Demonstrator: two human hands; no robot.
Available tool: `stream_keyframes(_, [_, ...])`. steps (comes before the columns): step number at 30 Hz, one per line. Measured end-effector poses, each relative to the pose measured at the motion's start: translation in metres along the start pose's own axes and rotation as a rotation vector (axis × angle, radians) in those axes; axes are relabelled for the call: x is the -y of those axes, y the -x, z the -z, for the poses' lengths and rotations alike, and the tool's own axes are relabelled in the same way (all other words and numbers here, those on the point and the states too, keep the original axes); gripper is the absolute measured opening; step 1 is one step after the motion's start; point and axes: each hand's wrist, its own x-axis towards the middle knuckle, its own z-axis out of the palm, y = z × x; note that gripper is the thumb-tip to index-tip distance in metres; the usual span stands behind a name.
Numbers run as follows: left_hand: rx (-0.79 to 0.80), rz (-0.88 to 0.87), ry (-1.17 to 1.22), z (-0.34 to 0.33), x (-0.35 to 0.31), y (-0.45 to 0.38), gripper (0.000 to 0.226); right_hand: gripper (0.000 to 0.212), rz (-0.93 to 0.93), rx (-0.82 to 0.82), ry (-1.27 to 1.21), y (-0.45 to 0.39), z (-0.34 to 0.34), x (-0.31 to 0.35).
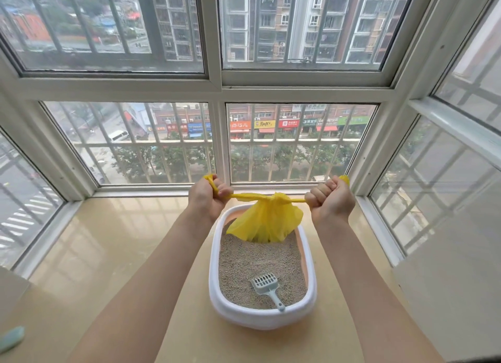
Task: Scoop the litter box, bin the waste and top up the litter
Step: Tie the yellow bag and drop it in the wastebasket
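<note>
A yellow plastic bag (267, 221) hangs above the far end of the litter box, knotted at its top. My left hand (206, 197) grips one stretched handle of the bag and my right hand (331, 198) grips the other, both fists pulled apart with the handles taut between them. The white litter box (217, 303) stands on the beige window ledge and holds grey litter (252, 262). A pale blue slotted scoop (267, 288) lies on the litter near the front, its handle resting on the box's rim.
The glossy beige ledge (108, 254) is enclosed by barred windows ahead and on both sides. A pale green object (10, 338) lies at the lower left edge. A white wall panel (455, 281) stands at the right.
</note>
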Motion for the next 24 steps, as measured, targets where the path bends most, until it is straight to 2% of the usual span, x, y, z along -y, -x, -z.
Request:
stream_keyframes(4, [-0.05,-0.001,-0.003,0.009,0.001,-0.001,0.034,0.038,0.026,-0.018,0.01,-0.007,0.012,0.005])
stream_keyframes(7, [-0.065,-0.019,-0.055,0.009,0.002,-0.001,0.032,0.039,0.061,0.057,0.114,-0.007,0.017,0.007])
stream_keyframes(11, [-0.024,-0.117,-0.48,-0.006,0.001,0.006,0.032,0.042,0.179,0.264,0.336,-0.006,0.017,0.027])
stream_keyframes(14, [0.16,-0.217,-0.877,-0.03,0.005,0.023,0.036,0.043,0.222,0.409,0.456,-0.004,0.009,0.041])
stream_keyframes(16, [0.326,-0.243,-1.045,-0.05,0.013,0.034,0.036,0.039,0.242,0.519,0.605,-0.001,0.005,0.042])
stream_keyframes(18, [0.487,-0.297,-1.199,-0.069,0.025,0.041,0.035,0.014,0.307,0.623,0.867,0.002,0.004,0.042])
stream_keyframes(19, [0.566,-0.364,-1.275,-0.078,0.031,0.043,0.032,0.009,0.338,0.674,0.998,0.004,0.003,0.044])
stream_keyframes(22, [0.725,-0.604,-1.376,-0.097,0.051,0.047,0.024,0.021,0.384,0.744,1.276,0.001,0.007,0.048])
stream_keyframes(24, [0.758,-0.725,-1.424,-0.103,0.059,0.048,0.025,0.028,0.434,0.684,1.414,-0.003,0.011,0.047])
